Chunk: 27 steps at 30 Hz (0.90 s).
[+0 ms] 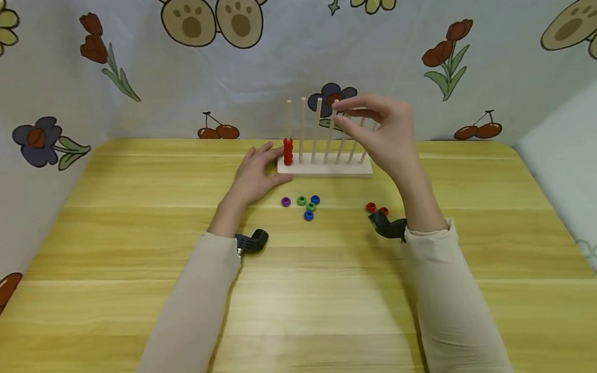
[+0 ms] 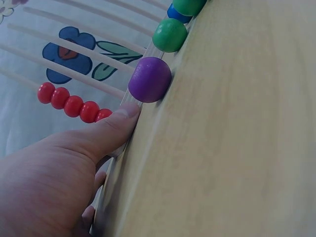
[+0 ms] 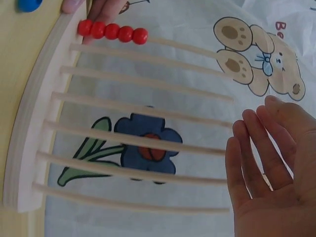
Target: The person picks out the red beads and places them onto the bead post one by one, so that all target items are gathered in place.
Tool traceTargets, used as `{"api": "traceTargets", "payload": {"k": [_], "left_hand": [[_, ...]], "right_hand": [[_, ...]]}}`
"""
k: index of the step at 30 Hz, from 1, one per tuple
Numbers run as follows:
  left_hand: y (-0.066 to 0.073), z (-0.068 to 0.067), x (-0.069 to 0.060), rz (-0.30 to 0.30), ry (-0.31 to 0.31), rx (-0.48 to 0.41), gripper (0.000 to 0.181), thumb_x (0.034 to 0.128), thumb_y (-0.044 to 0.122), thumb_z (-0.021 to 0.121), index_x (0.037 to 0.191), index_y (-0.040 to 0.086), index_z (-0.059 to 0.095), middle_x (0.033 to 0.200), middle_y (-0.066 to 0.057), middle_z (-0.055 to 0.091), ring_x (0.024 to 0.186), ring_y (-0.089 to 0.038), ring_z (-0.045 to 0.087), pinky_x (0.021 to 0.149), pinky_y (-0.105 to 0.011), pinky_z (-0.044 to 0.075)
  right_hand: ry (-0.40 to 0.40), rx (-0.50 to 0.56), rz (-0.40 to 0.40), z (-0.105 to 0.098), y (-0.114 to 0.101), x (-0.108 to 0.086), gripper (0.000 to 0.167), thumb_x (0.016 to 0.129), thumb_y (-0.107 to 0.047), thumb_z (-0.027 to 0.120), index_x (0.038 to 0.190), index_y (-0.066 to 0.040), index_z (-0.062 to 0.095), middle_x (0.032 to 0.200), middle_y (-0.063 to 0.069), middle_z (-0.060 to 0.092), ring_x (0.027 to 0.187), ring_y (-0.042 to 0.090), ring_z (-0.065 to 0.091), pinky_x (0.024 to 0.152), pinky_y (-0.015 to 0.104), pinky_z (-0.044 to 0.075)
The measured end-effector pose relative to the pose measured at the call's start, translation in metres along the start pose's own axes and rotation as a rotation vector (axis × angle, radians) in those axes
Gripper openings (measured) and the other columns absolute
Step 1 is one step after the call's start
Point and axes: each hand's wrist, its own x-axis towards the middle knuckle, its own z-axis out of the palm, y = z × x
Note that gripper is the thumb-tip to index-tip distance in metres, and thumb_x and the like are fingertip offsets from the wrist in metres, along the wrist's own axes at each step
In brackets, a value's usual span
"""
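A pale wooden rack stands at the back of the table, its long base (image 1: pixel 329 169) holding several upright pegs (image 3: pixel 148 107). Red beads (image 1: pixel 288 152) are stacked on the leftmost peg. My left hand (image 1: pixel 257 175) grips the base's left end, thumb in front and the other fingers behind it. Over the pegs' upper ends is my right hand (image 1: pixel 384 128), fingers loosely extended and no bead visible in it. The right wrist view shows its fingertips (image 3: pixel 239 131) beside the peg tips; whether they touch cannot be told.
In front of the rack lie a purple bead (image 1: pixel 286 202), two green beads (image 1: pixel 301 200) and two blue beads (image 1: pixel 309 216). Two red beads (image 1: pixel 371 207) sit by the right wrist camera (image 1: pixel 387 226). A printed cloth (image 1: pixel 288 63) hangs behind the wooden table (image 1: pixel 320 309).
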Motion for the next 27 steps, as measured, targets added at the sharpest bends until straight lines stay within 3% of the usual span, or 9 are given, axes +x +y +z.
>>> {"api": "traceTargets", "payload": {"k": [9,15,18,27], "left_hand": [[0.000,-0.002,0.000,0.015,0.002,0.012,0.076,0.0949,0.045,0.078,0.159,0.017,0.048,0.173,-0.012,0.030,0.164,-0.030,0.017,0.136,-0.045,0.002],[0.002,-0.003,0.000,0.015,-0.004,0.006,0.075,0.0957,0.044,0.078,0.159,0.017,0.048,0.173,-0.011,0.030,0.164,-0.030,0.016,0.136,-0.046,0.002],[0.002,-0.004,0.000,0.006,-0.003,0.002,0.076,0.0957,0.045,0.077,0.160,0.017,0.048,0.174,-0.011,0.029,0.164,-0.033,0.014,0.136,-0.048,0.003],[0.001,-0.005,-0.002,0.027,-0.011,0.008,0.076,0.0958,0.043,0.078,0.159,0.014,0.048,0.173,-0.012,0.031,0.164,-0.028,0.018,0.136,-0.042,0.001]], "right_hand": [[-0.041,-0.058,0.064,-0.026,0.033,-0.014,0.015,0.095,-0.007,0.078,0.110,-0.004,0.082,0.109,0.014,0.079,0.104,0.008,0.070,0.100,0.031,0.060],[-0.081,-0.105,0.120,-0.047,0.041,-0.029,0.014,0.098,-0.009,0.076,0.110,-0.006,0.083,0.108,0.014,0.080,0.101,0.006,0.071,0.096,0.025,0.060],[-0.101,-0.134,0.154,-0.056,0.056,-0.038,0.015,0.099,-0.015,0.075,0.110,-0.010,0.083,0.107,0.009,0.081,0.102,0.006,0.071,0.095,0.019,0.058],[-0.109,-0.201,0.235,-0.080,0.080,-0.063,0.017,0.100,-0.015,0.074,0.110,-0.004,0.081,0.108,0.012,0.080,0.101,0.001,0.069,0.093,0.012,0.055]]}}
